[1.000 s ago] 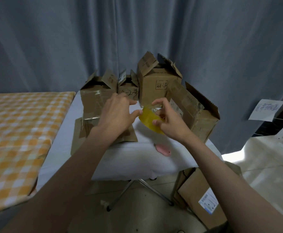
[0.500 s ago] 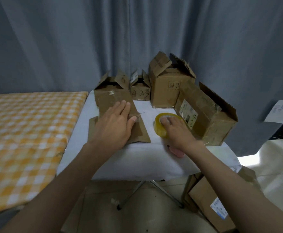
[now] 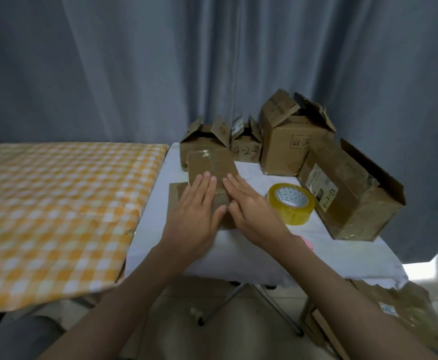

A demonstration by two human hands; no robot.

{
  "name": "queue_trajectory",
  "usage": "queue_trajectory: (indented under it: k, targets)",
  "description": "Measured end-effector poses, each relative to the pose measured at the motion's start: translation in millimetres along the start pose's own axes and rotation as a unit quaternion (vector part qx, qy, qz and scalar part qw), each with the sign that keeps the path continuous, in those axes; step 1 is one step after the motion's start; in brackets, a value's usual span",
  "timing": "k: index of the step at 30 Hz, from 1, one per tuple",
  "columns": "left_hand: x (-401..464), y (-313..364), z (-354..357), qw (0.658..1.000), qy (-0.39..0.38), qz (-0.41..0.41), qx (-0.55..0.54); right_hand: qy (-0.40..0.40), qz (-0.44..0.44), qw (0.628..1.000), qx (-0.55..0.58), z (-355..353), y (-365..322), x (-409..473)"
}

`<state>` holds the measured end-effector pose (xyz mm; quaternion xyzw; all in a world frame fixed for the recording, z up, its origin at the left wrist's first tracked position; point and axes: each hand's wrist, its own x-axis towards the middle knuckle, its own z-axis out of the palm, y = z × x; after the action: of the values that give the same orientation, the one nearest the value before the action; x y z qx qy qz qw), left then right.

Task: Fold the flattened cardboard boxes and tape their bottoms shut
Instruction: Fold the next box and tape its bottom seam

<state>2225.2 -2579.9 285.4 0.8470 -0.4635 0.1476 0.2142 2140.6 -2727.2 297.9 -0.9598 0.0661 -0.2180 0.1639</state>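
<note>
Cardboard box point(image 3: 210, 165) lies under 2 flat, spread palms, left hand point(image 3: 196, 216) and right hand point(image 3: 251, 213) (tape roll point(image 3: 290, 202) beside); firm, even pressure should seat the seam.

We see both hands, left hand point(image 3: 196, 211) beside right hand point(image 3: 251, 206), on the flat cardboard point(image 3: 210, 165); tape roll point(image 3: 290, 202) sits right, folded boxes point(image 3: 288, 144) behind.
</note>
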Motion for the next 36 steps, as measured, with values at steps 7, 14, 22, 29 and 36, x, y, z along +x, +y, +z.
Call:
queue_trajectory:
  k: [7,14,22,29,36]
  targets:
    - [11.7,-8.3,-26.9,0.980,0.136,-0.088,-0.114,0.155,0.098,0.978,0.100,-22.0,-5.8,5.0]
    - [15.9,-17.2,-29.2,0.947,0.171,-0.168,-0.215,0.160,0.180,0.956,0.168,-27.4,1.1,15.1]
    - [17.1,-10.4,-35.3,0.875,0.149,-0.257,-0.383,0.162,0.273,0.898,0.303,-32.3,8.5,18.2]
    - [17.7,-12.5,-35.1,0.844,0.133,-0.282,-0.436,0.132,0.286,0.887,0.336,-35.4,13.0,15.0]
    - [19.9,-13.4,-33.5,0.807,0.125,-0.302,-0.492,0.086,0.305,0.875,0.366,-41.9,16.2,14.7]
